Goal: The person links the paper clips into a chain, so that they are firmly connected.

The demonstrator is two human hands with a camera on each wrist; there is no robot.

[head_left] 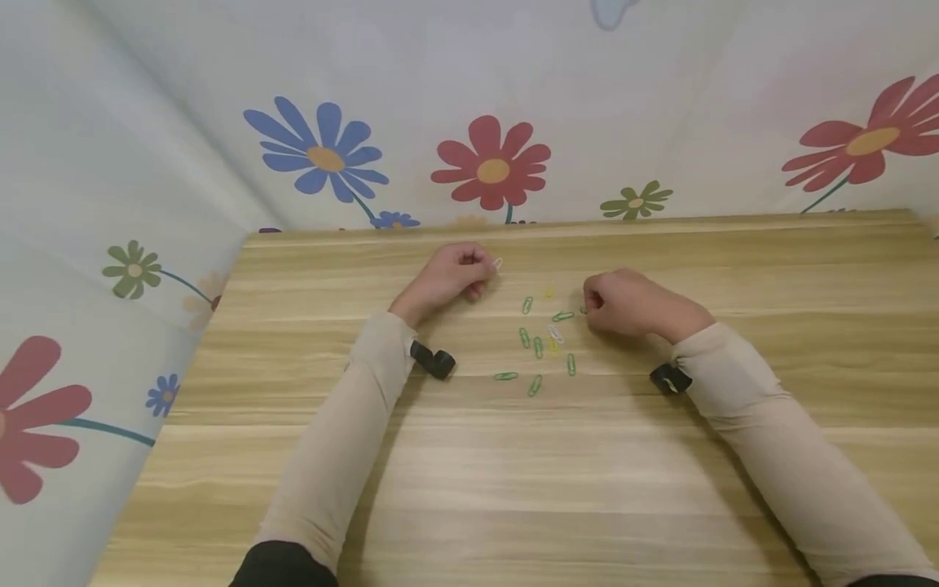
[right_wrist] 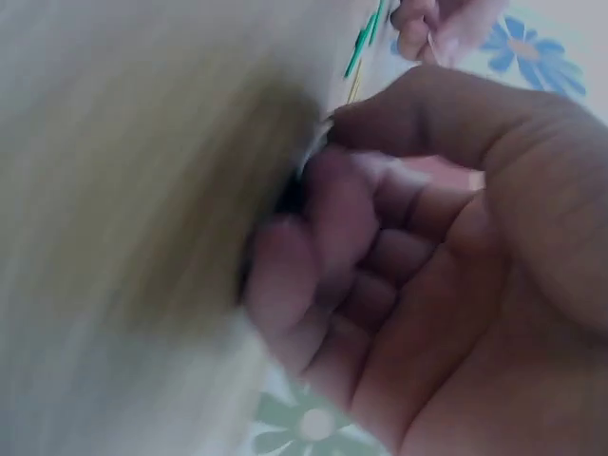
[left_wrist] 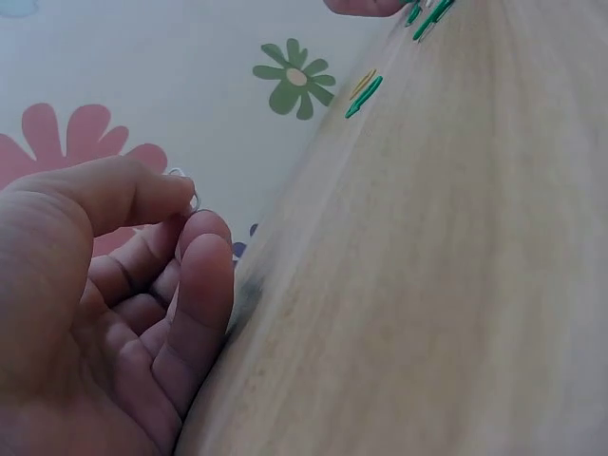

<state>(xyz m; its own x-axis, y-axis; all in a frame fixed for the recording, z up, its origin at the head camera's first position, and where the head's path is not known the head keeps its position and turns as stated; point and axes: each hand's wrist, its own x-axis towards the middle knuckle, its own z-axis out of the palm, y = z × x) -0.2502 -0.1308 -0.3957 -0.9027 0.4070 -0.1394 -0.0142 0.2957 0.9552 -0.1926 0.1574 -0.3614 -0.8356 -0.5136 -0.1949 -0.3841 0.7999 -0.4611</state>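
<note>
- One white clip (head_left: 498, 263) is pinched between the thumb and fingertips of the left hand (head_left: 456, 273), just above the table (head_left: 513, 489); one end projects.
- The right hand (head_left: 623, 302) is down at the table, fingers bent, thumb close to the index tip. Whether it grips anything cannot be told.
- A green clip (head_left: 583, 310) shows in part at the right fingertips.
- Between the hands and nearer the person lie seven more green clips (head_left: 538, 348), two yellow clips (head_left: 553, 348) and a second white clip (head_left: 556, 334), loosely scattered.
- Handling, as judged: very light, thin, stiff but springy; smooth enough to slip or spin, unlikely to break. Best hold is a fingertip pinch across the long sides, near a rounded end. A clip lying flat may need a nail under its edge.
- Hard to make out: most of the held white clip is covered by fingers; the right fingertips are blurred in the right wrist view; the yellow clips fade into the wood grain in the head view.
- Both sleeves (head_left: 345, 440) run out of frame at the bottom.
</note>
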